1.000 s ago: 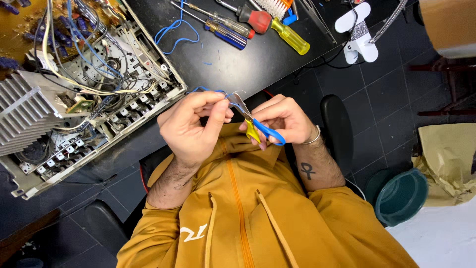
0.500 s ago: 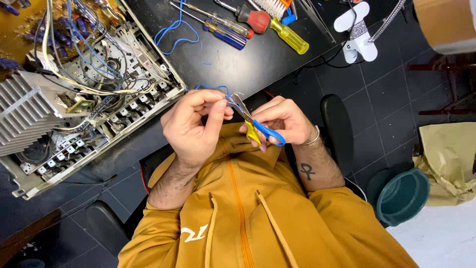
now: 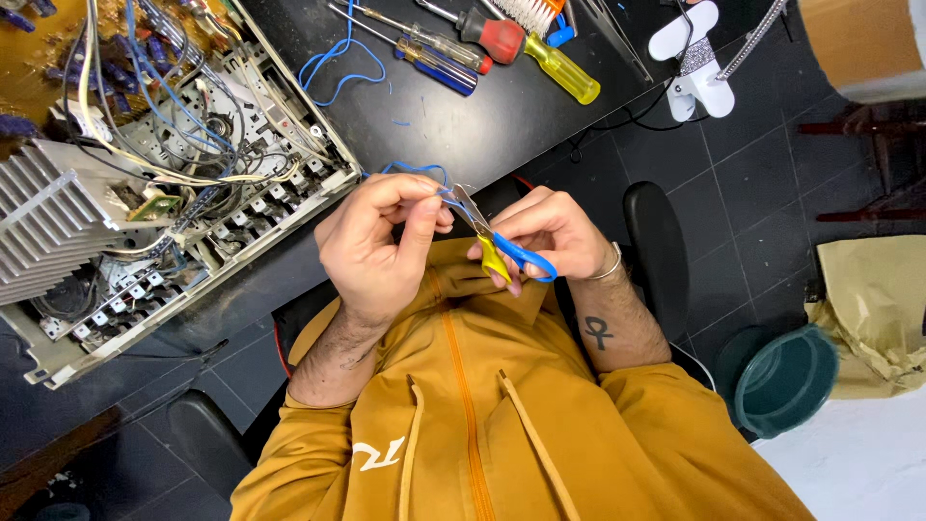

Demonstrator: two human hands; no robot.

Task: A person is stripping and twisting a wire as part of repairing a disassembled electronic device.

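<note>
1. Left hand (image 3: pixel 371 251) pinches a thin blue wire (image 3: pixel 415 170) between thumb and fingertips, closed tight on it; hand sits just off the near edge of the black workbench (image 3: pixel 463 116), over the person's chest.
2. Right hand (image 3: pixel 550 236) is wrapped around small cutters (image 3: pixel 497 246) w/ blue and yellow handles; fingers closed round the handles; metal tip points up-left at the wire, touching or nearly touching it right beside the left thumb; can't tell if the blades are closed on the wire.
3. Wire loops up from the pinch toward the bench edge, then curves back down; both hands close together, almost touching.
4. On the bench, far left: an opened metal chassis (image 3: pixel 193 183) full of wires and circuit boards, w/ a ribbed grey heat sink (image 3: pixel 43 227) at its left end.
5. Bench top, back: screwdrivers, one w/ a yellow handle (image 3: pixel 564 72), one red (image 3: pixel 492 37), one blue (image 3: pixel 439 68); another loose blue wire (image 3: pixel 333 63) lies beside the chassis.
6. Right of the bench, on the dark tiled floor: a teal bucket (image 3: pixel 786 381) and a crumpled tan bag (image 3: pixel 873 309).
</note>
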